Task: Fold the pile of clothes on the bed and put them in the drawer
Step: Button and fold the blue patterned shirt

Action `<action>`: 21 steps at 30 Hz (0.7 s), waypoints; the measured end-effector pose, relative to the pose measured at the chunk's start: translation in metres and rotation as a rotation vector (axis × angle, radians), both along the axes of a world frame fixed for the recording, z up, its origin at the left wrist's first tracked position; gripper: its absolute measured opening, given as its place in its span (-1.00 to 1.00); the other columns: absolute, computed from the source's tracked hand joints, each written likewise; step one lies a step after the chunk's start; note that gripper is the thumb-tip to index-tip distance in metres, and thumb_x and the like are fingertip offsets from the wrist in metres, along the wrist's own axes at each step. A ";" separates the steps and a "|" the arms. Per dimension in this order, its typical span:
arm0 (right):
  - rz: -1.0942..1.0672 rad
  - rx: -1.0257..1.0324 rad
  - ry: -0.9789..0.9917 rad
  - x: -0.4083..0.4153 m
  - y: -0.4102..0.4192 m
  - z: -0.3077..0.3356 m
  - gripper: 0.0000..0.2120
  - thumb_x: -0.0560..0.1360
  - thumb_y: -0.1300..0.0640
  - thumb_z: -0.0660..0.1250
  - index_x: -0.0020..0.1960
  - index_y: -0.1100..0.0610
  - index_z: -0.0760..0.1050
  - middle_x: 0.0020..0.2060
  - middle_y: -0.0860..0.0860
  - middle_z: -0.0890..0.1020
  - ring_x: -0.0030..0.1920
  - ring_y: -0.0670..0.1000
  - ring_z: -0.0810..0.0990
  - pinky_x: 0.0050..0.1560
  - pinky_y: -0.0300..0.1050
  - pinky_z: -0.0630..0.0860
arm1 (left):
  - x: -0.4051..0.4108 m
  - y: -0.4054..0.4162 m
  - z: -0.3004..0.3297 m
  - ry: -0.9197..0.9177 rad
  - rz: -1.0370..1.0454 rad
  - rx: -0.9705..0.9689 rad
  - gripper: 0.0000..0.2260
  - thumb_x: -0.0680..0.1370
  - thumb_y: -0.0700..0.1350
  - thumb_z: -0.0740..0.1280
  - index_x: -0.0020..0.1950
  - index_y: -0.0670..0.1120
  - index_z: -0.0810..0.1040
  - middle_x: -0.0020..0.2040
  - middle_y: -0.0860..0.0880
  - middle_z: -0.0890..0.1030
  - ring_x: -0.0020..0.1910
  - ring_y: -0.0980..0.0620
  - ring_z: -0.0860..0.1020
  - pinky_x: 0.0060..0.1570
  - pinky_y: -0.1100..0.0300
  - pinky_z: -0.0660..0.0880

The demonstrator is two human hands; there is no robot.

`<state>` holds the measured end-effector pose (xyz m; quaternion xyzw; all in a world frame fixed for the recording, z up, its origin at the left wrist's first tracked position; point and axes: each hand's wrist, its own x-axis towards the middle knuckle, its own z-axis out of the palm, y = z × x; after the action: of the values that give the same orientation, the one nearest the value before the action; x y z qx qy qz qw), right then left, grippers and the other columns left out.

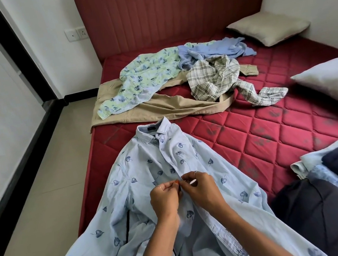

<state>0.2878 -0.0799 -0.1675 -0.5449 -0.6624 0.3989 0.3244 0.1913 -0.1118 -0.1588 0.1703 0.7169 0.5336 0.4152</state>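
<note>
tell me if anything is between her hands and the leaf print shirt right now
Nothing is. The left hand and right hand both already pinch the leaf print shirt at its button placket, with no other garment lying over it.

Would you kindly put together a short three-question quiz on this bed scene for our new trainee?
1. True or false: both hands pinch the front of the leaf-print shirt.
2. Which garment lies on top of the tan trousers? A) the floral shirt B) a red towel
3. Fill in: the checked shirt lies ____ (folded/unfolded).

Key: 1 true: left hand and right hand meet at its buttons. 2 A. 3 unfolded.
</note>
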 end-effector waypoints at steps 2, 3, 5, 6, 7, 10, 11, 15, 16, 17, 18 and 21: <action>0.014 -0.006 -0.015 -0.001 0.001 0.004 -0.76 0.55 0.10 0.32 -0.29 0.06 0.55 -0.42 -0.12 0.55 -0.42 -0.20 0.49 -0.34 -0.37 0.37 | 0.000 0.000 -0.002 -0.065 0.036 -0.009 -0.90 0.49 -0.27 0.40 -0.21 -0.13 0.65 -0.28 -0.10 0.67 -0.30 -0.02 0.59 -0.10 0.09 0.58; 0.015 -0.011 -0.028 -0.002 0.001 0.004 -0.69 0.57 0.11 0.28 -0.35 0.10 0.49 -0.48 -0.07 0.51 -0.46 -0.16 0.44 -0.35 -0.31 0.37 | -0.001 0.000 -0.003 -0.090 0.051 -0.012 -0.93 0.48 -0.26 0.41 -0.19 -0.15 0.65 -0.29 -0.10 0.67 -0.30 -0.03 0.59 -0.08 0.07 0.58; 0.019 -0.036 -0.041 -0.003 0.003 0.005 -0.68 0.58 0.14 0.25 -0.30 0.25 0.51 -0.43 0.11 0.56 -0.43 -0.08 0.45 -0.28 -0.05 0.48 | -0.001 0.000 -0.003 -0.131 0.066 -0.011 -0.97 0.49 -0.27 0.41 -0.14 -0.19 0.65 -0.30 -0.10 0.65 -0.31 -0.03 0.58 -0.08 0.07 0.57; 0.027 -0.044 -0.037 -0.003 0.005 0.005 -0.72 0.57 0.16 0.25 -0.27 0.26 0.53 -0.37 0.15 0.60 -0.38 0.00 0.52 -0.22 0.05 0.53 | -0.001 -0.001 -0.002 -0.142 0.061 -0.012 -0.96 0.49 -0.27 0.41 -0.14 -0.18 0.64 -0.29 -0.10 0.64 -0.31 -0.02 0.57 -0.07 0.08 0.56; 0.037 -0.050 -0.037 -0.004 0.006 0.005 -0.75 0.55 0.18 0.26 -0.27 0.21 0.55 -0.34 0.12 0.62 -0.32 0.05 0.58 -0.17 0.09 0.56 | -0.001 -0.001 -0.002 -0.153 0.054 -0.010 -0.94 0.50 -0.27 0.40 -0.16 -0.16 0.64 -0.28 -0.09 0.64 -0.29 -0.02 0.57 -0.06 0.08 0.56; 0.046 -0.077 -0.061 -0.006 0.007 0.009 -0.74 0.52 0.22 0.28 -0.33 0.01 0.49 -0.33 0.01 0.62 -0.26 0.10 0.65 -0.11 0.11 0.60 | -0.002 -0.002 -0.001 -0.204 0.025 0.001 -0.88 0.51 -0.28 0.39 -0.20 -0.11 0.61 -0.24 -0.09 0.63 -0.25 -0.02 0.56 -0.02 0.09 0.55; 0.050 -0.094 -0.053 -0.006 0.008 0.010 -0.73 0.51 0.23 0.29 -0.33 -0.02 0.48 -0.34 0.00 0.62 -0.27 0.11 0.66 -0.11 0.12 0.60 | -0.003 -0.002 0.000 -0.209 0.016 -0.001 -0.89 0.51 -0.28 0.38 -0.18 -0.12 0.62 -0.23 -0.10 0.63 -0.24 -0.02 0.56 -0.02 0.09 0.54; 0.073 -0.200 0.017 -0.005 0.008 0.013 -0.80 0.51 0.27 0.30 -0.26 0.09 0.48 -0.36 0.02 0.59 -0.32 0.15 0.66 -0.14 0.14 0.63 | -0.007 0.000 -0.001 -0.186 -0.019 -0.026 -0.91 0.52 -0.29 0.37 -0.11 -0.16 0.65 -0.22 -0.14 0.64 -0.26 -0.04 0.53 -0.04 0.06 0.54; 0.077 -0.226 0.033 -0.005 0.008 0.014 -0.82 0.52 0.28 0.29 -0.25 0.12 0.48 -0.36 0.02 0.59 -0.32 0.13 0.66 -0.14 0.13 0.64 | -0.007 0.001 -0.002 -0.180 -0.025 -0.032 -0.90 0.52 -0.29 0.36 -0.14 -0.14 0.64 -0.23 -0.13 0.63 -0.27 -0.03 0.52 -0.05 0.07 0.53; 0.080 -0.243 0.044 -0.005 0.008 0.013 -0.82 0.52 0.29 0.28 -0.24 0.13 0.48 -0.37 0.03 0.59 -0.33 0.12 0.65 -0.14 0.13 0.64 | -0.007 0.001 -0.002 -0.178 -0.026 -0.035 -0.89 0.52 -0.30 0.36 -0.15 -0.13 0.64 -0.25 -0.12 0.62 -0.28 -0.03 0.51 -0.06 0.08 0.53; 0.082 -0.252 0.048 -0.004 0.008 0.013 -0.83 0.53 0.29 0.28 -0.24 0.14 0.48 -0.37 0.03 0.59 -0.34 0.11 0.64 -0.13 0.13 0.64 | -0.007 0.001 -0.001 -0.180 -0.025 -0.039 -0.89 0.52 -0.30 0.36 -0.14 -0.13 0.63 -0.25 -0.11 0.62 -0.27 -0.03 0.51 -0.06 0.08 0.53; 0.084 -0.261 0.040 -0.004 0.008 0.010 -0.83 0.52 0.29 0.27 -0.23 0.15 0.46 -0.37 0.04 0.58 -0.36 0.09 0.63 -0.14 0.11 0.64 | -0.006 0.003 -0.002 -0.205 -0.020 -0.071 -0.90 0.51 -0.31 0.37 -0.13 -0.15 0.64 -0.21 -0.15 0.63 -0.22 -0.06 0.54 0.00 0.03 0.56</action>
<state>0.2839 -0.0715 -0.1575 -0.5462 -0.6205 0.5056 0.2469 0.1853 -0.1083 -0.1612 0.1073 0.6874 0.5183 0.4973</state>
